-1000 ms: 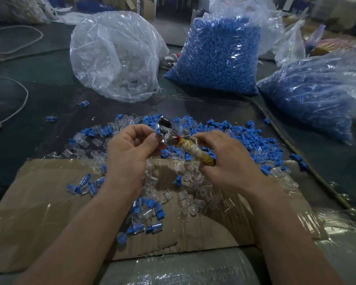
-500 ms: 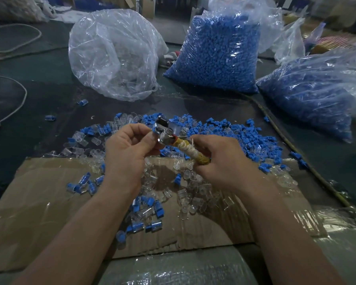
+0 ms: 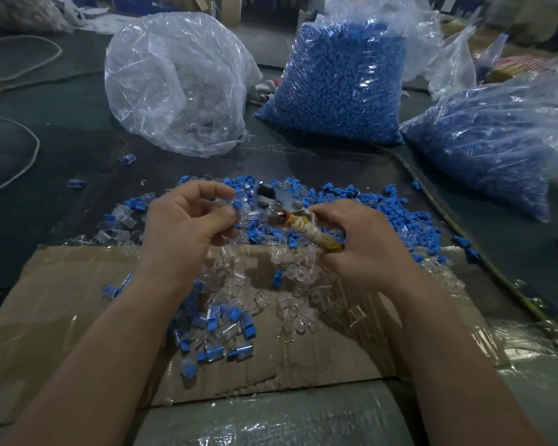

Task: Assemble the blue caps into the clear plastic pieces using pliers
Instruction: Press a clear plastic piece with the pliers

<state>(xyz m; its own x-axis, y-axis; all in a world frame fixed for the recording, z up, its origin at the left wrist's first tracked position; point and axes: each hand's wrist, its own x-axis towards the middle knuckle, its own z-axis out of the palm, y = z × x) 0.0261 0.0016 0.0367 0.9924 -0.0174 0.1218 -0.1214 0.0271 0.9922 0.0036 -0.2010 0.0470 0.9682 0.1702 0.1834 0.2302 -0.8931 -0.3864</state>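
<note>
My left hand (image 3: pixel 190 226) has its grip pinched on a clear plastic piece (image 3: pixel 251 216) with a blue cap (image 3: pixel 238 206) at its near end, held up just beside the head of the pliers (image 3: pixel 303 227). My right hand (image 3: pixel 368 249) has its grip curled round the pliers' cloth-wrapped handle; the jaws are blurred, so I cannot tell how far apart they stand. The piece looks very light, thin-walled and slick, stiff enough to keep its shape but, I judge, likely to crack or shoot out sideways under a hard squeeze. I would hold it by the clear body, fingers off the cap end, and let the jaws bear squarely on the cap's flat top and the piece's far end. The cap seems a softer, duller plastic that should give a little as it seats. Below, loose blue caps (image 3: pixel 384 209) lie heaped on the dark counter (image 3: pixel 62 140), loose clear pieces (image 3: pixel 298 317) and capped pieces (image 3: pixel 229 329) are scattered over the taped cardboard (image 3: pixel 62 300), and a bag of blue caps (image 3: pixel 339 85) stands behind beside a clear bag (image 3: pixel 174 85).
</note>
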